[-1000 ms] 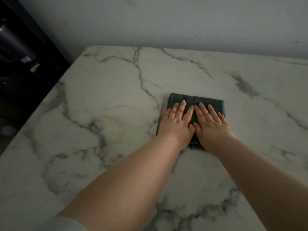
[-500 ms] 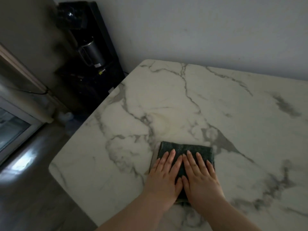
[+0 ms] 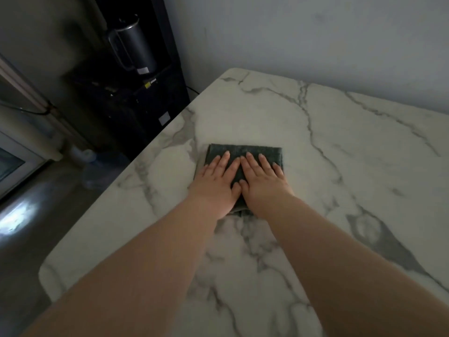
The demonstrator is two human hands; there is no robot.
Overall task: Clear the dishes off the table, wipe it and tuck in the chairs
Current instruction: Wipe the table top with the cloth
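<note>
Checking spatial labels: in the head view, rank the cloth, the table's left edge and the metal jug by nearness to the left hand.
1. cloth, pressed under the left hand.
2. table's left edge, just leftward.
3. metal jug, beyond that edge, upper left on the dark stand.

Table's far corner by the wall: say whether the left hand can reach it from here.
Probably yes: bare marble lies between the left hand on the cloth and that corner; nothing blocks it.

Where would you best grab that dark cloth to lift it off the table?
Probably its far edge, pinched from above: the cloth lies flat on the table, and the left hand and right hand cover its near part, leaving only that strip bare.
</note>
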